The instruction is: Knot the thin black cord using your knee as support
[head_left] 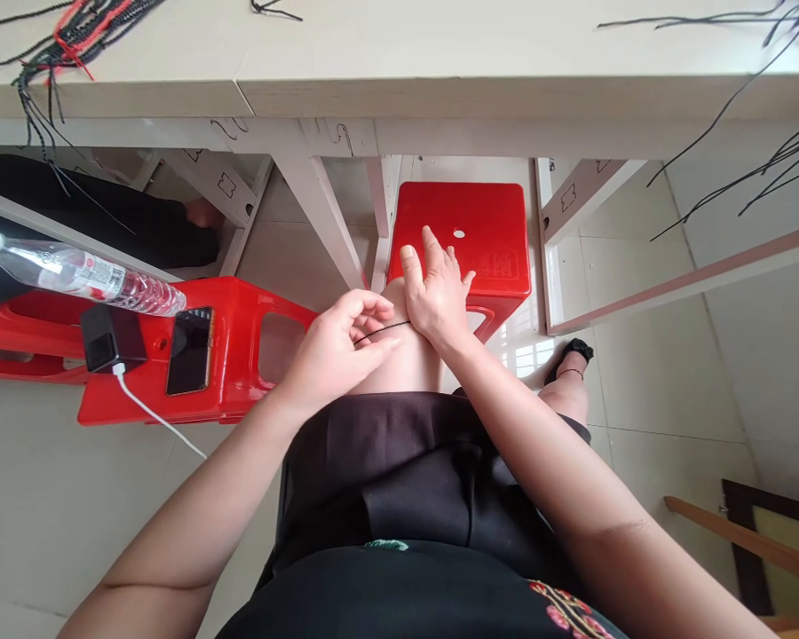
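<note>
left hand point(346, 344) grasps thin black cord point(394, 327) in its fingers; right hand point(436, 293), fingers spread, meets it over bare leg point(409, 364); smooth red stool point(489, 209) beyond.

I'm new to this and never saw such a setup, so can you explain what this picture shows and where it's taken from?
There is no robot here: these are a person's bare hands. The one picture comes from a camera worn on the head, looking forward and down.

The left hand holds a thin black cord, which runs across the bare leg to the right hand, resting there with its fingers spread.

On the pale table ahead lie a black and red bundle of cords and, to the right, loose black strands. The red stool on the left carries a phone, a clear bottle and a black box with a white cable.
</note>
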Demonstrator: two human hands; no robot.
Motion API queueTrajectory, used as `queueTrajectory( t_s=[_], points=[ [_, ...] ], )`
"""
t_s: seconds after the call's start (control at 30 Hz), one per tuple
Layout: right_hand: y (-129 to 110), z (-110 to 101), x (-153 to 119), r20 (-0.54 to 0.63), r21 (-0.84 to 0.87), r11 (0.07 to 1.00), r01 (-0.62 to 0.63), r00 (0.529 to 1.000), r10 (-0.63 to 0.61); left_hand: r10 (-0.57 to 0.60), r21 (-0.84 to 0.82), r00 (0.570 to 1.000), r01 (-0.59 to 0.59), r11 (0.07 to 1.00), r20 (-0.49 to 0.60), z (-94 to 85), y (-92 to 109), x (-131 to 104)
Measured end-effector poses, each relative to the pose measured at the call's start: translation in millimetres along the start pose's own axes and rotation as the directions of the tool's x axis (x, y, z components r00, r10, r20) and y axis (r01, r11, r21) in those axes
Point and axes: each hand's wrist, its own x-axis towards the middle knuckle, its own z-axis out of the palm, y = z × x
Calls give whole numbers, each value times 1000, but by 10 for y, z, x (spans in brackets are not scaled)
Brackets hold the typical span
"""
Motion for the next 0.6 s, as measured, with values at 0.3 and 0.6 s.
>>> queueTrajectory(
  t_s=[0.3, 0.6],
  points=[
    [7, -5, -4, 14, -11, 999, -39, 999, 39, 235, 489, 967, -159, 858, -98, 261, 109, 119],
    [-74, 14, -40, 72, 7, 999, -46, 996, 45, 191, 640, 979, -191, 745, 69, 167, 226, 174]
  ],
)
